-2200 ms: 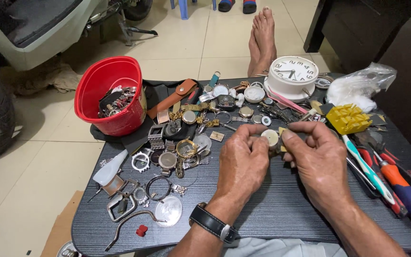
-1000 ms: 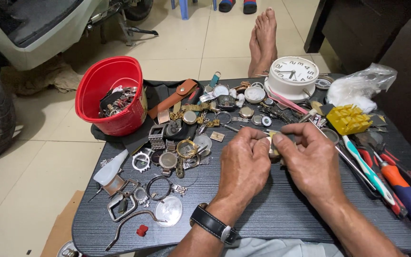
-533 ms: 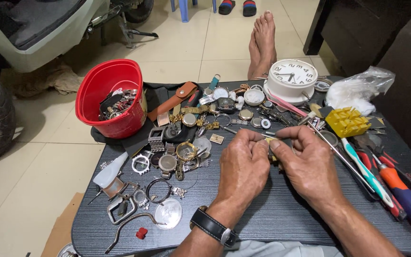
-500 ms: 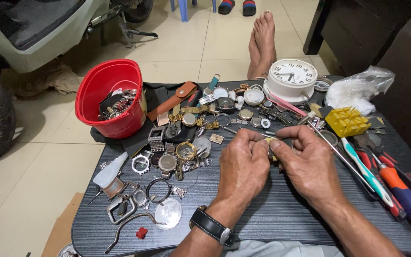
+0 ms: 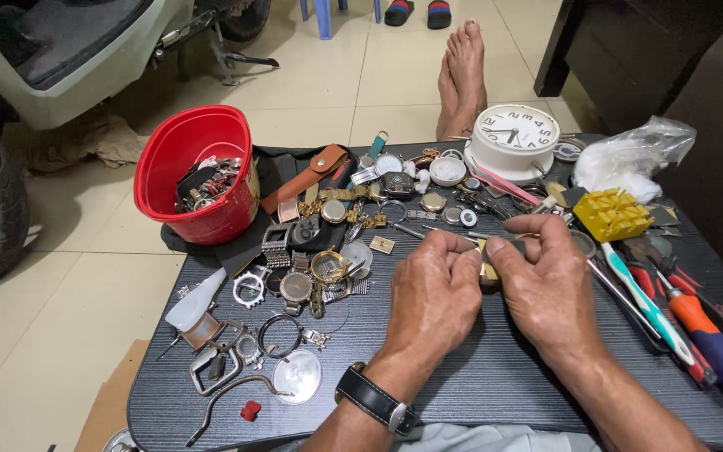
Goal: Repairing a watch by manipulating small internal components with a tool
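**Small part pinched over a crowded table**

The left hand (image 5: 435, 293) and right hand (image 5: 546, 280) meet, fingers clamped together on a small gold-coloured watch part (image 5: 487, 269) held just above the table (image 5: 479, 393). A slip would likely drop it among loose watch cases (image 5: 311, 268) and be hard to find. The dark wood-grain table stands on a pale tiled floor (image 5: 85, 293), red bucket (image 5: 198, 172) left, white clock (image 5: 514, 138) and screwdrivers (image 5: 705, 335) right.

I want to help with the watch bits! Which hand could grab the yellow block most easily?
Probably the right hand. The yellow block lies just beyond it on the right side of the table, while the left hand would have to cross over. Both hands are pinching a small gold piece though.
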